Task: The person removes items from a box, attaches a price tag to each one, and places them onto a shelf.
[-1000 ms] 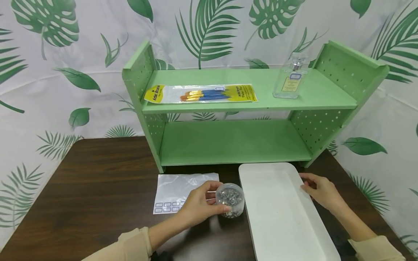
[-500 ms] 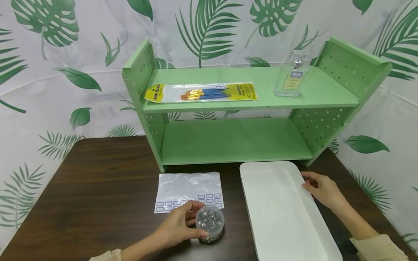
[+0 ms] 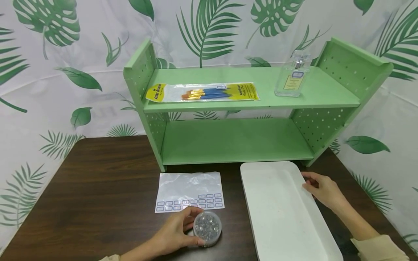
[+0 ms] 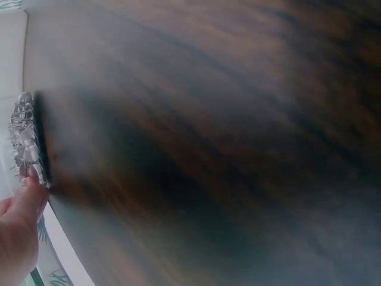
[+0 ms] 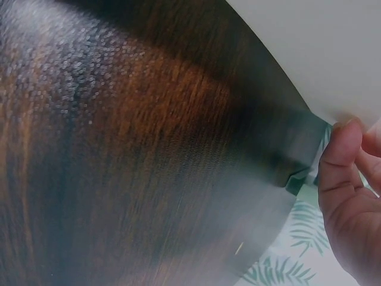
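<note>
My left hand [image 3: 176, 230] holds a clear round tub [image 3: 207, 228] of silver thumbtacks low over the dark table, thumb in front and fingers behind. The left wrist view shows the tub [image 4: 27, 140] side-on, with the thumb [image 4: 27, 202] pressed at its lower edge and the points of the tacks visible. On the right, my right hand [image 3: 323, 190] grips the right rim of a long white tray [image 3: 284, 210]. In the right wrist view the thumb [image 5: 342, 146] lies against the underside of that tray [image 5: 321, 53], with the other fingers partly hidden.
A sheet of blue-bordered labels [image 3: 189, 185] lies just behind the tub. At the back stands a green two-tier shelf [image 3: 235, 141]. A pack of paintbrushes [image 3: 202, 92] and a glass perfume bottle [image 3: 291, 81] rest on its upper level.
The left hand has carried the tub from beside the tray leftward and toward me, down in front of the label sheet. The right hand keeps its place on the tray rim.
</note>
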`<state>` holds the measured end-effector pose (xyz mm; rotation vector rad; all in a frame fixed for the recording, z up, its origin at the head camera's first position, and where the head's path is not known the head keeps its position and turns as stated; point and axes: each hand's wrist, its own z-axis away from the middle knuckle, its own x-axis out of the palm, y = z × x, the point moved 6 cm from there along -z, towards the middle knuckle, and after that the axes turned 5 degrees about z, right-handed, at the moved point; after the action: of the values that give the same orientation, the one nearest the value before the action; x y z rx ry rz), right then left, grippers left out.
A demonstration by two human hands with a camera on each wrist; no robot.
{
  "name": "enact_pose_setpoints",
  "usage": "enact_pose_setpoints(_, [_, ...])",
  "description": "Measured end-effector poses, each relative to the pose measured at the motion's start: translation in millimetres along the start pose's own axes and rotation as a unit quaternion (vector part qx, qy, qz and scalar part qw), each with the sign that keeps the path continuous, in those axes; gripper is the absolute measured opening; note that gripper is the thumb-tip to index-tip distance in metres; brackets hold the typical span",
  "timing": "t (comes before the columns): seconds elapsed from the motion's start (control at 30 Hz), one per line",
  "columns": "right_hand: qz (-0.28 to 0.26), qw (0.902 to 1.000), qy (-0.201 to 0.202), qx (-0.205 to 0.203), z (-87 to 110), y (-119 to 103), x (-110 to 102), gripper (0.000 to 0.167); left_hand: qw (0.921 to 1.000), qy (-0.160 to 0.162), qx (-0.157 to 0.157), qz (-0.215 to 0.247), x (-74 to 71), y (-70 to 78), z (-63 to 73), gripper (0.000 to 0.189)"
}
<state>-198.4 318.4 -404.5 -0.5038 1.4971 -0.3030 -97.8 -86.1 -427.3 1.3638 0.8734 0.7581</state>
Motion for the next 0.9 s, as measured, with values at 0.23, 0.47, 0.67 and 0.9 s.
enact_pose_setpoints(0.23, [0.003, 1.0000, -0.002, 0.008, 1.3, 1, -1, 0.039, 0.9996, -0.019, 0.015, 0.012, 1.6, -0.4, 1.2, 0.073])
enact_pose_setpoints(0.47, [0.000, 1.0000, 0.002, 0.002, 1.2, -1, -2, 0.039, 0.9936, 0.105, -0.015, -0.038, -37.7, 13.1, 1.2, 0.066])
enact_pose_setpoints(0.67, [-0.001, 1.0000, 0.000, 0.000, 0.7, -1, -2, 0.039, 0.9474, 0.279, -0.070, -0.140, -104.5, 19.8, 3.7, 0.047])
enact_pose_setpoints(0.9, [-0.003, 1.0000, -0.003, -0.001, 0.9, 0, 1, 0.039, 0.9044, 0.288, -0.134, -0.285, -143.1, 11.6, -0.1, 0.054])
